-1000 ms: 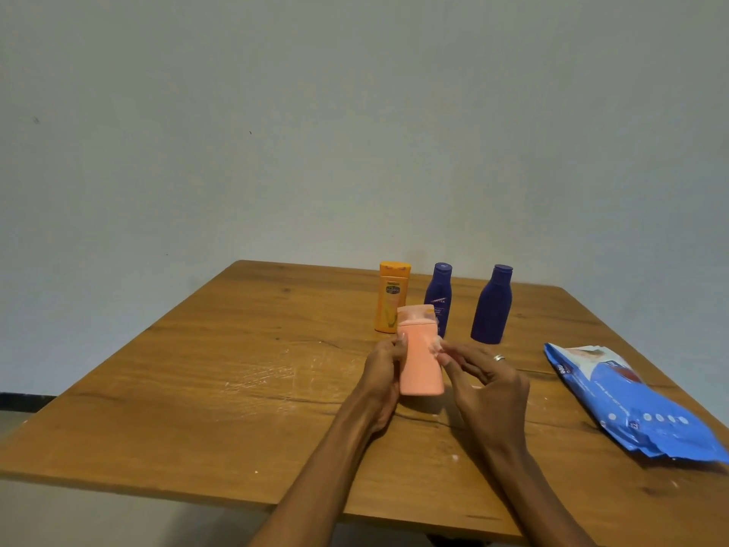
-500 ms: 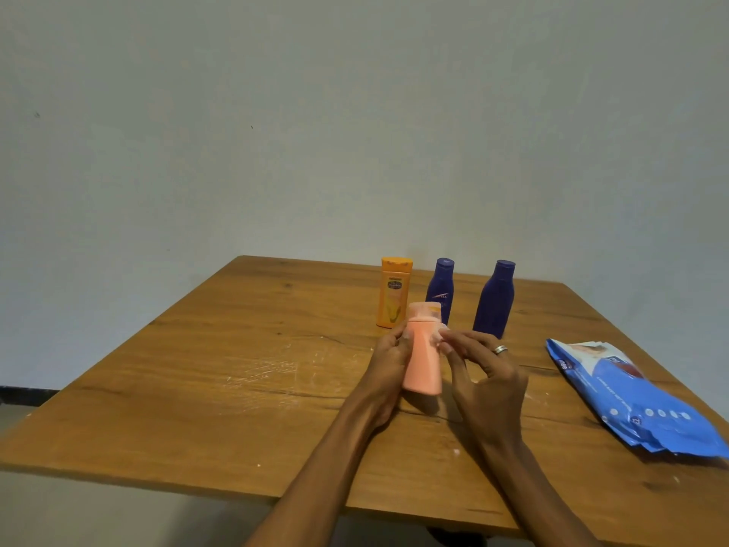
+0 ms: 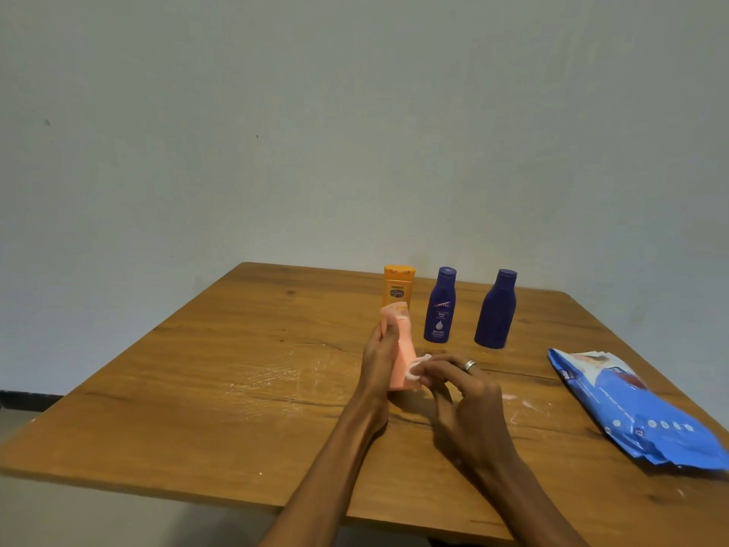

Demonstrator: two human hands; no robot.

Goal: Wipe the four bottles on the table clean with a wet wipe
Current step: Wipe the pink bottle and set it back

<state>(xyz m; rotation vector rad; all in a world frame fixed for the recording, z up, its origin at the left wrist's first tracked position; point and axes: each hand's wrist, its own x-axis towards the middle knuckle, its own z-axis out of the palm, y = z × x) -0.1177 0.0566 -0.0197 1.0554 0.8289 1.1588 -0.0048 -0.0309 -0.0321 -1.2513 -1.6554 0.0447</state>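
The pink bottle (image 3: 402,357) is being gripped by the left hand (image 3: 380,351), whose fingers are curled round its upper part just below the cap, and it is being held tilted, its top leaning away to the left, above the wooden table (image 3: 236,388). A small white wet wipe (image 3: 417,371) is being pinched in the fingertips of the right hand (image 3: 469,392) and is being pressed against the lower right side of the pink bottle. A silver ring (image 3: 470,365) is being worn on one finger of that hand. The two hands are being kept close together, with the bottle between them.

Behind them, three more bottles are being left standing upright in a row near the far edge of the table: an orange bottle (image 3: 398,288), partly hidden by the pink one, a labelled dark blue bottle (image 3: 440,305) just beside it, and a plain dark blue bottle (image 3: 496,309) further right. A blue wipes packet (image 3: 639,412) is lying flat near the right edge of the table, well apart from the hands.
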